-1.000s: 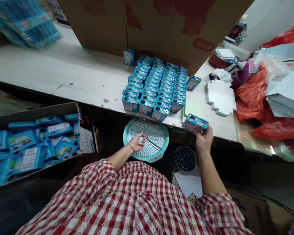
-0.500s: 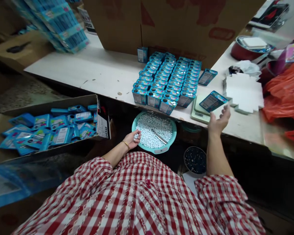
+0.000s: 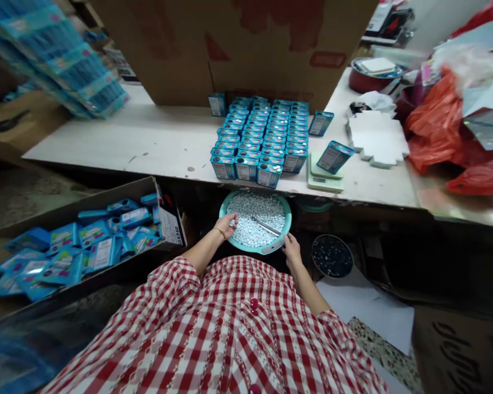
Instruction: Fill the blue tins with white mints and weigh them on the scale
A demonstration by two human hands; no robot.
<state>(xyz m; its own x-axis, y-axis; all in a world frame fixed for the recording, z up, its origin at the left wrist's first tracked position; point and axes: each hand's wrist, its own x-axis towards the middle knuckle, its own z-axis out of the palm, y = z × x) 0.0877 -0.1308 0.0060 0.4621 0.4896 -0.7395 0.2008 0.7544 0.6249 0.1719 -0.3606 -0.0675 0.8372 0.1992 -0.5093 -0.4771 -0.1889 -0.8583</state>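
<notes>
A turquoise basin (image 3: 288, 219) full of small white pellets (image 3: 252, 238) is at my lap, below the table edge. A metal scoop or spoon (image 3: 268, 227) lies on the pellets. My left hand (image 3: 227, 225) is over the basin's left rim, fingers curled round a few pellets. At the lower right rim, my right hand (image 3: 291, 250) has its fingers closed on the basin's edge. On the table, a blue flat pack (image 3: 334, 157) leans, tilted, on a pale green scale (image 3: 324, 181). Rows of similar blue packs (image 3: 246, 169) stand upright to its left, with round openings on top.
A carton (image 3: 172, 224) of loose blue packs is at left. A large cardboard box (image 3: 250, 65) stands behind the rows. White cut cardboard (image 3: 376, 137) and red plastic bags (image 3: 429, 123) lie at right. A dark round container (image 3: 332, 256) sits below the table.
My right hand has dropped from beside the pack on the scale to the basin's rim. That pack stays on the scale. My left hand remains at the basin's left side; the view has shifted right.
</notes>
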